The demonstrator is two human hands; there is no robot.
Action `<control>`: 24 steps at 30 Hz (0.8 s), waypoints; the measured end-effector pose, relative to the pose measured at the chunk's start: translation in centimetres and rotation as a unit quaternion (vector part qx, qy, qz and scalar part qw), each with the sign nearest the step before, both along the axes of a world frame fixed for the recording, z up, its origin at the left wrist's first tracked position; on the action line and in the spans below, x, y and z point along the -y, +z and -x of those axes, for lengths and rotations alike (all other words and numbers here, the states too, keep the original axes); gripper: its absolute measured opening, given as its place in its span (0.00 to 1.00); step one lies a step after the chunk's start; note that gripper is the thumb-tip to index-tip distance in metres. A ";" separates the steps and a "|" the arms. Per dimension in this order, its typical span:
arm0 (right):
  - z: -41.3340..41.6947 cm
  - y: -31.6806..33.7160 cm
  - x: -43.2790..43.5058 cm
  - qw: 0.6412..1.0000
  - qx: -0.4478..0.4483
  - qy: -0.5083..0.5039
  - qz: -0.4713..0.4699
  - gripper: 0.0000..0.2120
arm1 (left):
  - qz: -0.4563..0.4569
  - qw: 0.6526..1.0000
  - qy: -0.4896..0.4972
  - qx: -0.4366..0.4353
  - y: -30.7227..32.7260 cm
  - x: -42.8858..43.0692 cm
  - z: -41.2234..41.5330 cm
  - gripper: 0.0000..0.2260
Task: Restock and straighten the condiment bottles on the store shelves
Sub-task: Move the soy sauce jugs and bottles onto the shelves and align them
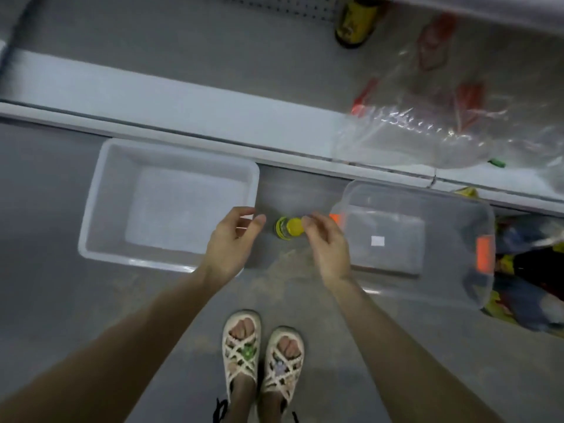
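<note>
Head view, looking straight down at the floor [61, 300] in front of a low white shelf [183, 99].

- **Task object.** One small condiment bottle [287, 229] with a yellow cap [295, 225] stands upright on the floor, between two tubs and just in front of the shelf edge.
- **Left hand** [232, 239]. It hangs over the near right corner of the white tub [91, 209], just left of the bottle. Its fingers are loosely curled, thumb and forefinger apart, holding nothing.
- **Right hand** [328, 248]. It is just right of the bottle, with a fingertip at the cap's right edge. The fingers are loosely curled. Whether they touch or pinch the cap cannot be told from above.
- **Containers.** The white tub lies left of the bottle. A clear tub [488, 215] with orange latches [484, 254] lies to its right.
- **Shelf.** A dark bottle with a yellow label [355, 22] stands far back. Crumpled clear plastic wrap [442, 117] lies at the right and overhangs the edge.
- **Other.** Blurred coloured packets [525, 294] lie beyond the clear tub. Pale strappy sandals [241, 349] are at the lower centre.
</note>
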State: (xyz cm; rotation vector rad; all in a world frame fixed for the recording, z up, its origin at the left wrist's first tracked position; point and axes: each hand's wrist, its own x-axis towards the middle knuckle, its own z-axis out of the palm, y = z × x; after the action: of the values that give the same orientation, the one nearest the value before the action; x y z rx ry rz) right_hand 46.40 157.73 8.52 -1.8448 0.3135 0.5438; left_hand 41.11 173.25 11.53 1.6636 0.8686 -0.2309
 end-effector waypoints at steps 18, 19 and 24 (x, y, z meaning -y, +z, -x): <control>1.1 -14.8 -2.1 0.998 0.034 0.013 0.042 0.19 | -0.007 0.998 -0.008 -0.061 -13.6 -1.8 2.8 0.17; 1.0 -15.2 -2.2 0.998 0.039 0.012 0.049 0.19 | -0.007 0.998 -0.008 -0.061 -13.8 -1.9 2.8 0.18; 0.6 -15.8 -2.4 0.997 0.064 0.007 0.044 0.11 | -0.003 0.999 -0.003 -0.052 -14.4 -2.0 2.7 0.17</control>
State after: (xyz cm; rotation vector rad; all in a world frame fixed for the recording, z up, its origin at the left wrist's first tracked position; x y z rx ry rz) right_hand 45.77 160.15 -7.24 -1.9598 0.2408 0.4246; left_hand 38.39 175.24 -2.89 1.6725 0.9430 -0.3217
